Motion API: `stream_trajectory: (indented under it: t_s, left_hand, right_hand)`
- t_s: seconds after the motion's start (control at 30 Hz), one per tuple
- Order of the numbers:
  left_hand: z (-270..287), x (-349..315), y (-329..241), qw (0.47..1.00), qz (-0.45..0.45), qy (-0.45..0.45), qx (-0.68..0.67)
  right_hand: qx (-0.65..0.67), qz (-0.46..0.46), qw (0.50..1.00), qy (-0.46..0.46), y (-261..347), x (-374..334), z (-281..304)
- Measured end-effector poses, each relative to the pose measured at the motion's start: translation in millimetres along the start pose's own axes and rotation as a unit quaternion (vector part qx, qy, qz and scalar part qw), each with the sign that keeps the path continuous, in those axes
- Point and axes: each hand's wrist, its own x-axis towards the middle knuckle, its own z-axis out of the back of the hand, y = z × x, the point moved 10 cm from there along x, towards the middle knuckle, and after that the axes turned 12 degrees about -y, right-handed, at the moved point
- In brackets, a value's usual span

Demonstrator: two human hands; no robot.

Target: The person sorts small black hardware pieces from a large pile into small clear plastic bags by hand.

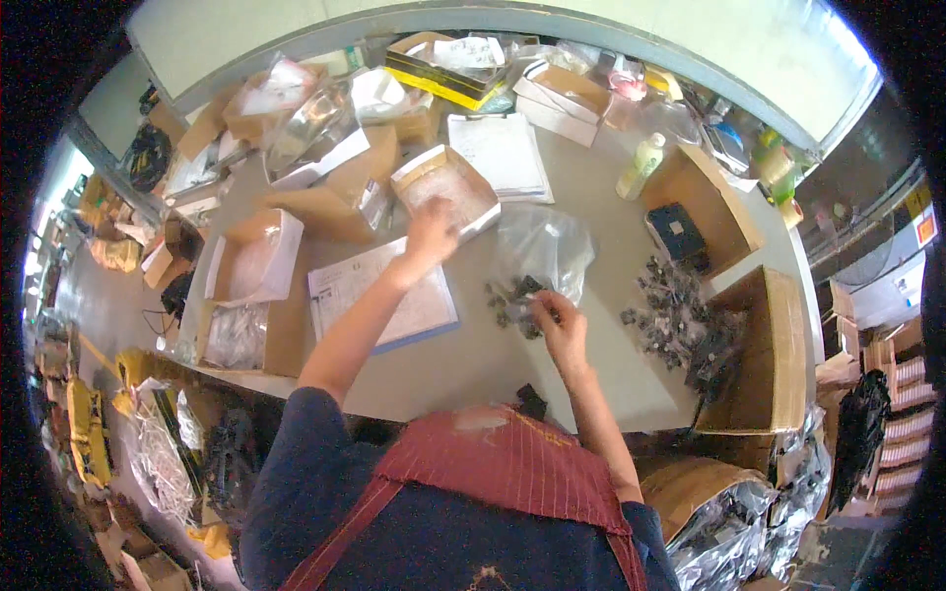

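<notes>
My left hand [432, 236] reaches to the near side of a small open carton [481, 209] with whitish contents. Its fingers are smeared by motion, so their closing cannot be told. Lower and to the right, my right hand [564, 335] is closed in a pinch at a small pile of black parts [510, 303]. What lies between its fingertips is too small to make out. Just behind that pile a clear plastic bag [557, 241] lies flat on the grey table [434, 389]. A clipboard with a printed sheet [389, 295] lies under my left forearm.
At the right, a larger heap of black parts [675, 310] spreads by an open cardboard box [759, 364]. A bottle [642, 165] stands behind it. White-lined boxes [286, 258] line the left side. Papers [498, 153] and cluttered boxes fill the back. Bagged cartons [724, 527] stand below the table's right edge.
</notes>
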Motion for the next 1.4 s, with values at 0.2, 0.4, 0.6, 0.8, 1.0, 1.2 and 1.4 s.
stream_trajectory:
  t_s: [0.2, 0.4, 0.6, 0.8, 1.0, 1.2, 1.4]
  left_hand:
    - [16, -86, -124, 0.88, 0.107, 0.307, -0.345]
    - [30, -113, -141, 0.915, 0.062, 0.172, -0.36]
    - [51, -133, -140, 0.925, 0.112, 0.151, -0.331]
    - [67, -126, -145, 0.902, 0.18, 0.194, -0.342]
    - [60, -126, -152, 0.87, 0.134, 0.117, -0.46]
    - [52, -139, -162, 0.889, 0.155, 0.206, -0.379]
    - [46, -145, -156, 0.932, 0.079, 0.13, -0.329]
  right_hand:
    - [-0.11, 0.157, 0.98, 0.055, 37, -24, -27]
    - [0.024, 0.017, 0.997, 0.074, 13, -34, -11]
    - [0.038, 0.029, 0.986, 0.162, -8, -51, -27]
    - [0.068, -0.174, 0.951, 0.245, 7, -85, -31]
    - [0.073, -0.17, 0.965, 0.187, -3, -80, -20]
    - [0.048, -0.075, 0.983, 0.158, 29, -72, -3]
    - [-0.101, 0.22, 0.951, 0.192, 98, -77, -17]
